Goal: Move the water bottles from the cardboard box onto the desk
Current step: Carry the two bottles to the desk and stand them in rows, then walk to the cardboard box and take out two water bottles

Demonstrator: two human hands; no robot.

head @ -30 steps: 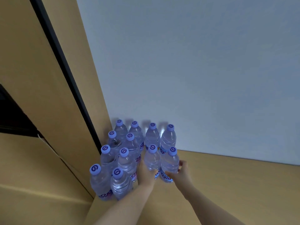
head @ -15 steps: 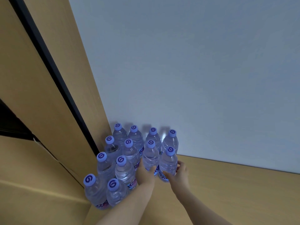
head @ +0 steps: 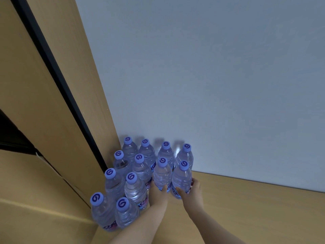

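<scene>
Wooden desk (head: 255,208) bare right of bottles (head: 140,173), wall (head: 211,85) behind

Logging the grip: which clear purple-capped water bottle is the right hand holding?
The rightmost bottle of the second row; the right hand grips its base, beside the left hand's neighbour.

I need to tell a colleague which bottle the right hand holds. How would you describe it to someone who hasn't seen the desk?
On the tan wooden desk, clear plastic water bottles with purple caps stand clustered in the corner by the pale wall. The bottle in question is the rightmost of the second row from the wall, the only one gripped low by the right hand.
</scene>
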